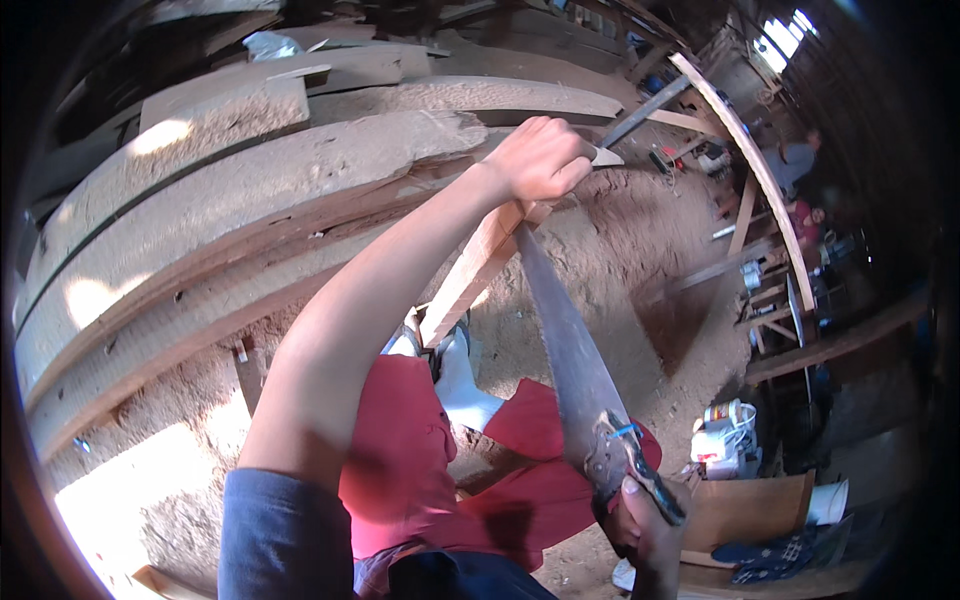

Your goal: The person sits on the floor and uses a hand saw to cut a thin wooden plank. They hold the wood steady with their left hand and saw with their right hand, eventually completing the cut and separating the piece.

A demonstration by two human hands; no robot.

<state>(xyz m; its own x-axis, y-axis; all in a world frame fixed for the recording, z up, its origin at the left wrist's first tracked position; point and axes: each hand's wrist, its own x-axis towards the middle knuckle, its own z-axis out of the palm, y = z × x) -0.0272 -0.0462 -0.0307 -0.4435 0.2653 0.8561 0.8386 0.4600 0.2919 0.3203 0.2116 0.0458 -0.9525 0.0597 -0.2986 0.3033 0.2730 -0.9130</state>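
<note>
My right hand (pixel 645 515) is wrapped around the dark handle of a handsaw (pixel 575 350), with a bit of blue tied near the grip. Its long metal blade slants up and away, and the tip end lies against a squared wooden beam (pixel 470 275). That beam runs from between my feet up to my left hand (pixel 545 160). My left hand is closed in a fist at the beam's upper end, and its fingertips are partly hidden. Below the beam are my red-trousered legs (pixel 400 450) and a white sock or boot (pixel 460 385).
Long rough planks (pixel 250 190) lie stacked on the left and ahead. A curved wooden strip (pixel 750 150) rises at the right. White containers (pixel 725 440) and a brown board (pixel 750 510) lie at lower right. Two people are in the far right background, over a dusty dirt floor (pixel 640 240).
</note>
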